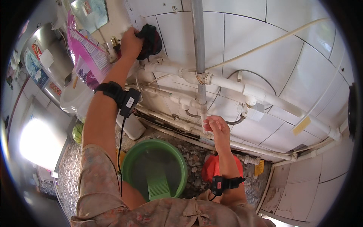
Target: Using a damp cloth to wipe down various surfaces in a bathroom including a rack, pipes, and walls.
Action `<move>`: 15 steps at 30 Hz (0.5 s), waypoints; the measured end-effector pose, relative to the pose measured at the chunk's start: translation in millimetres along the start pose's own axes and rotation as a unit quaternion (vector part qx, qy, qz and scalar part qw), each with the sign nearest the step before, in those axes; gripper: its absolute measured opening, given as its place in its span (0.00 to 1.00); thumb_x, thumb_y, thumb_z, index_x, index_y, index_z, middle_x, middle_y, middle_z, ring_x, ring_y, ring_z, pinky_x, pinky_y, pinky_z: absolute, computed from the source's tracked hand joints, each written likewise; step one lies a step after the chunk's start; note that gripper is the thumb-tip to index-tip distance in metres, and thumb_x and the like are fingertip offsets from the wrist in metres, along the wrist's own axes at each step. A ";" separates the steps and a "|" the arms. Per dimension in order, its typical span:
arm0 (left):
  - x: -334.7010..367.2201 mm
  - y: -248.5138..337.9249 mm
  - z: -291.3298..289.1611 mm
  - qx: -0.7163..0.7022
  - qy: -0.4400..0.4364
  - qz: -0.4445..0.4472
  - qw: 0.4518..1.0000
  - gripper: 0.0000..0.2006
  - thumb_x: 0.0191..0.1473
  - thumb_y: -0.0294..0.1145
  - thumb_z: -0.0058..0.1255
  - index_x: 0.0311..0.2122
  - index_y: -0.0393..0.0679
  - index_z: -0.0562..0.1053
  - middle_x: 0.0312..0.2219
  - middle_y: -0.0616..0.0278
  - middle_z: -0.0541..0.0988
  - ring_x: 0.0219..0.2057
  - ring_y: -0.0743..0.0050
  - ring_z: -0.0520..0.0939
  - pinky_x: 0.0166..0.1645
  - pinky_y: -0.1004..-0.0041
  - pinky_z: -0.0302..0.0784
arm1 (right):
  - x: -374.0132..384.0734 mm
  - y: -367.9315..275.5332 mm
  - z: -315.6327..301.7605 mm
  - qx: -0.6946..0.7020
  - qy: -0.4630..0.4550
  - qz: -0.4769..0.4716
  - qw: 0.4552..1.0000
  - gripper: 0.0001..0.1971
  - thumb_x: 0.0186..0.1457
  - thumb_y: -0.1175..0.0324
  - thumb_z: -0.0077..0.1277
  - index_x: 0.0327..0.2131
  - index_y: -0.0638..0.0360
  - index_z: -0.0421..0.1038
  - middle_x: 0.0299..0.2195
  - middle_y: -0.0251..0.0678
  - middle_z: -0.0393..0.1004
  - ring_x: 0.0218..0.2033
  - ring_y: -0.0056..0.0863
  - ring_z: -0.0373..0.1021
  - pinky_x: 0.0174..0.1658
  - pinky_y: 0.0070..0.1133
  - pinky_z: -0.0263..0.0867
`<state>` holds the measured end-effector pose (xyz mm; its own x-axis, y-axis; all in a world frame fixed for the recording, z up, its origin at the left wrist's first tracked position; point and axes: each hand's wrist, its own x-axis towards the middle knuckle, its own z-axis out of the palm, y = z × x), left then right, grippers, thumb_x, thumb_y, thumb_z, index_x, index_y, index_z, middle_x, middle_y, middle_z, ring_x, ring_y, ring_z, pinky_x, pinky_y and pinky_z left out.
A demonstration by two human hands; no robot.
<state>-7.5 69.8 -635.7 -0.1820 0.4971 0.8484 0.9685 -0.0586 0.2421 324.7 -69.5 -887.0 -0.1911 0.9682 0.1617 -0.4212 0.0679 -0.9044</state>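
Note:
My left hand [131,43] is raised at the upper left, closed on a bunched dark cloth [150,42] that hangs beside the tiled wall. Lower down, in front of the wall pipes, my right hand [217,128] has loosely curled fingers that are partly apart, and I see nothing held in it. Its fingertips are close to the upright pipe [202,102]. Below and between my arms stands a round green basin [182,170] with murky grey liquid. A green washboard [158,185] leans in it at the near side.
White pipes [227,84] run along the tiled wall. A pink-and-white plastic bag [89,53] and a white tub [73,102] are left of my left arm. Something red [211,168] lies on the pebbled floor behind my right forearm. A watermelon [77,132] sits at the left.

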 end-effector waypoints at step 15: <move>-11.2 40.4 -1.7 -0.053 0.047 0.129 0.989 0.13 0.46 0.25 0.51 0.40 0.47 0.72 0.38 0.57 0.73 0.41 0.47 0.76 0.44 0.60 0.72 | 14.2 14.7 3.1 -0.018 -0.044 0.010 0.999 0.08 0.62 0.71 0.46 0.42 0.62 0.71 0.34 0.32 0.75 0.32 0.17 0.70 0.38 0.17 0.67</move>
<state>33.3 60.4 -634.6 0.0491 0.3712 0.9273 0.9626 -0.2654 0.0552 313.1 -55.5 -896.7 -0.2767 0.9446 0.1764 -0.3852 0.0591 -0.9210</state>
